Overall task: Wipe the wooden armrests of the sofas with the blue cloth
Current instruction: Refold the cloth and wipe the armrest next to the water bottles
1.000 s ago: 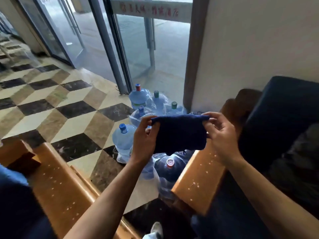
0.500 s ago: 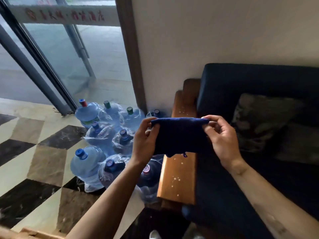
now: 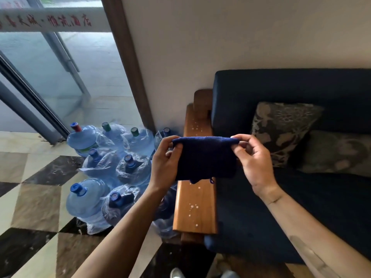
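Observation:
A folded dark blue cloth hangs in the air, stretched between both hands. My left hand pinches its upper left corner and my right hand pinches its upper right corner. Directly below the cloth runs the wooden armrest of a dark blue sofa. White specks dot the armrest's top. The cloth hides the armrest's middle stretch and does not touch it.
Several large blue water bottles in plastic wrap crowd the checkered floor left of the armrest. Two patterned cushions lie on the sofa seat. A glass door and wooden door frame stand behind the bottles. Shoe tips show at the bottom.
The view has swung right, off another wooden armrest at lower left and onto the blue sofa. The hands keep the same hold on the cloth, now above this armrest.

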The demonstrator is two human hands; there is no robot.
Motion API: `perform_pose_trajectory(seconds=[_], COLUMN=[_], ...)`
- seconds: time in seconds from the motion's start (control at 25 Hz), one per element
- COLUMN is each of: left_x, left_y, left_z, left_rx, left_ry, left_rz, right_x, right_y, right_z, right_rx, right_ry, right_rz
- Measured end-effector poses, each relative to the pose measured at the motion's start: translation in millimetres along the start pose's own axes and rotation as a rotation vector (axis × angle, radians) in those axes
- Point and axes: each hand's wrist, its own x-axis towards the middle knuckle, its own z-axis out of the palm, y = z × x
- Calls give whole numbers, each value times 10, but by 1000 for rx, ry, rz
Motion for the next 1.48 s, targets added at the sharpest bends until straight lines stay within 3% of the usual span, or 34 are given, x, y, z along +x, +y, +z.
perform_pose_trajectory(seconds=[0.36, 0.64, 1.2, 1.32, 1.48], left_x=[25, -106, -1184, -1148, -917], left_y=[-50, -457, -2302, -2658, -3000], left_z=[69, 117, 225, 244, 376], left_rx=[32, 57, 176, 249, 439], left_ry=[-45, -56, -136, -113, -44], left_rz=[14, -104, -609, -639, -607], right_x=[-11, -136, -949, -920, -699], right_y=[57, 502, 2428, 2792, 3172], right_z=[-38, 18, 140, 267, 434], right_rx=[16, 38, -106, -149, -280], right_ry=[15, -17, -34, -72, -97], right_rz=[27, 215, 745, 786, 705])
